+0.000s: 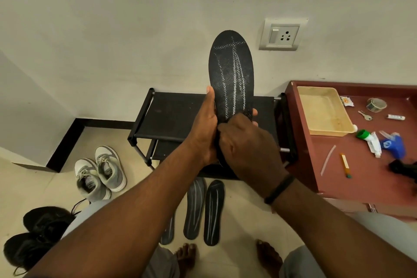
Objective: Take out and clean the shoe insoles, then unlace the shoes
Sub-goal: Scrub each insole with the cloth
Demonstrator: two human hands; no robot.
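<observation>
1. I held the black oval foam insole [231, 77] upright before the wall, my left hand [206, 124] gripping its edge, my right hand [244, 144] curled at its heel, apparently wiping.
2. Three dark insoles [212, 212] lay out on the floor; grey sneakers [100, 174] and black shoes [36, 239] remained laced.
3. The beige plastic tray [325, 111] on the maroon surface [361, 178] looked empty.

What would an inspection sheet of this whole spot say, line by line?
Surface: beige tiled floor.
Job's things: black insole held upright; three insoles on the floor; grey sneakers and black shoes, laced.
Clutter: red table with tray, keys, tape roll, blue bottle.
Hands: left hand and right hand grip the insole.
Cables: nothing seen.
Surroundings: black shoe rack, wall socket.
</observation>
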